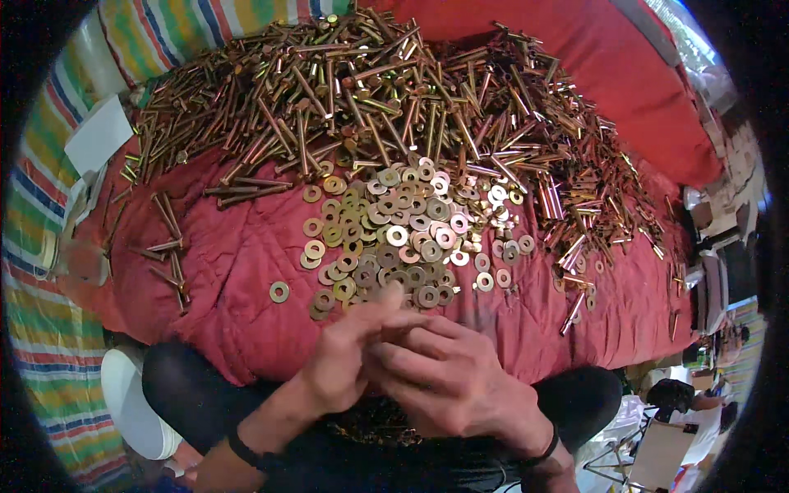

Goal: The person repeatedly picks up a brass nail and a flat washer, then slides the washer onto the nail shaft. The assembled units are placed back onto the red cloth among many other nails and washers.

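My left hand [343, 355] and my right hand [448, 374] meet in front of my lap. Their fingers are closed together, and whatever lies between them is hidden. Just beyond the fingertips spreads a heap of flat, brassy washers [386, 215]. Small nuts [472, 244] lie along the heap's right side. One loose washer [273, 293] rests apart to the left. Behind the washers rises a large pile of long bolts [329, 86] with a coppery sheen. Thin metal sleeves or tubes [552, 200] are heaped at the right.
Everything rests on a quilted red cloth [226, 316]. Several bolts [168, 215] lie scattered at the left. More metal pieces [382, 431] sit dimly in my lap below my hands. A white round stool or bucket [130, 403] stands lower left. A red cushion [633, 90] borders the back right.
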The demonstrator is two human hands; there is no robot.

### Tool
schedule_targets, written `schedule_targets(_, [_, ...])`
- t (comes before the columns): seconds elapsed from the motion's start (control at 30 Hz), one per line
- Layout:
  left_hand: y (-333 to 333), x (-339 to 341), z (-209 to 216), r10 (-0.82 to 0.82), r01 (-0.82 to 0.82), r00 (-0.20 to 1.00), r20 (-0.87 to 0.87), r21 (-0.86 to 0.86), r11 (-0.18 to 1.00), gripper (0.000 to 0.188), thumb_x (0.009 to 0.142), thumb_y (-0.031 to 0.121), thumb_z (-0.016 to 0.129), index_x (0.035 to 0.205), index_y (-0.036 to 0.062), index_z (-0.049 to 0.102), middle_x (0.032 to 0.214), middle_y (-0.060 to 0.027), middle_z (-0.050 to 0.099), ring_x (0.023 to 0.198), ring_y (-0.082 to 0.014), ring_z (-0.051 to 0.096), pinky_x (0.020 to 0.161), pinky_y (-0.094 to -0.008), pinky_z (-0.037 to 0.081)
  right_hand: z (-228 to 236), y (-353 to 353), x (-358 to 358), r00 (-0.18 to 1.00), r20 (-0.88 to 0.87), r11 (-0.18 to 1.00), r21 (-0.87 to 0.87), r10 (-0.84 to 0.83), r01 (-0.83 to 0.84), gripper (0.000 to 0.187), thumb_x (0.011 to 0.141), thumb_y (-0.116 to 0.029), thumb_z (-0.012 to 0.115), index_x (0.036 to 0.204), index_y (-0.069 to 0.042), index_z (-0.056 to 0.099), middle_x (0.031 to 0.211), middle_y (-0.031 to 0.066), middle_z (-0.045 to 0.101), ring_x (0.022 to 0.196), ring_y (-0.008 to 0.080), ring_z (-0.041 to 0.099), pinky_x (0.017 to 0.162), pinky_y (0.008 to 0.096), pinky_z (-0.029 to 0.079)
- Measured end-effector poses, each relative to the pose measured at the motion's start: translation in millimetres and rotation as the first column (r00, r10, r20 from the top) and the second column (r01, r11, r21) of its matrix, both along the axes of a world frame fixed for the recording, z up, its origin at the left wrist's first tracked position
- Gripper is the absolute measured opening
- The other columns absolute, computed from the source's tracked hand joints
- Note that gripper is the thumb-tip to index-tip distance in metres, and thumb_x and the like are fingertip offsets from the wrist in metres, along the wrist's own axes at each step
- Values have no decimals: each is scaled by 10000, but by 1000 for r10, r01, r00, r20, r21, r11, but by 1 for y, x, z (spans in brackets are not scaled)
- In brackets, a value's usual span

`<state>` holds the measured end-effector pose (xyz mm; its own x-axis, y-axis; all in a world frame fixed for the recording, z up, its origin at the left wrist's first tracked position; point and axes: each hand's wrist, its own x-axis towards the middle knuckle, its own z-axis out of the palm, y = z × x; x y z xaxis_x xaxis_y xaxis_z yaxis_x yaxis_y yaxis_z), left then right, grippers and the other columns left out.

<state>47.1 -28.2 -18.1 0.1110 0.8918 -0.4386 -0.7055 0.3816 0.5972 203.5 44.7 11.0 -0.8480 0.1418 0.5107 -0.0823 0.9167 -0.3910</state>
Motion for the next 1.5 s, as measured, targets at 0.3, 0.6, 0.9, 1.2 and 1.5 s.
schedule_targets(0.3, [0, -13, 7, -329, 399, 874, -356, 142, 906, 307, 908, 186, 774, 1144, -10, 772, 699, -30, 684, 473, -56, 498, 434, -228, 349, -16, 58, 55, 671, 156, 619, -282, -725, 733, 210, 824, -91, 851, 968, -3, 725, 864, 72, 678, 782, 166, 674, 704, 306, 536])
schedule_targets(0.6, [-1, -15, 2, -110, 164, 935, -336, 136, 977, 203, 896, 121, 798, 1037, -26, 790, 678, -14, 664, 487, -37, 497, 430, -209, 324, -46, 81, 42, 675, 202, 699, 89, -710, 709, 214, 853, -83, 765, 1044, -29, 684, 969, 155, 702, 861, 319, 709, 775, 407, 569])
schedule_targets(0.9, [0, -20, 5, 24, 26, 932, -362, 130, 991, 171, 915, 139, 773, 966, -24, 782, 671, -31, 655, 465, -48, 484, 400, -204, 313, -31, 67, 42, 753, 181, 610, -483, -633, 629, 280, 939, -98, 743, 1182, 39, 725, 965, 98, 718, 819, 195, 697, 721, 302, 548])
schedule_targets(1.2, [-1, -31, 14, -124, 149, 956, -265, 77, 986, 227, 939, 164, 762, 913, -61, 775, 642, -37, 628, 455, -40, 455, 379, -195, 272, 7, 17, 38, 912, 58, 812, -435, -406, 389, 294, 735, -23, 869, 1013, 3, 778, 909, 112, 748, 811, 195, 727, 674, 301, 579])
schedule_targets(1.5, [1, -37, 7, -218, 215, 972, -87, -33, 976, 244, 941, 160, 773, 903, -81, 769, 619, -36, 615, 441, -40, 453, 363, -191, 261, 1, 22, 43, 966, 26, 886, -393, -256, 245, 358, 750, 3, 824, 1100, -67, 792, 1061, 111, 754, 934, 258, 751, 781, 332, 608])
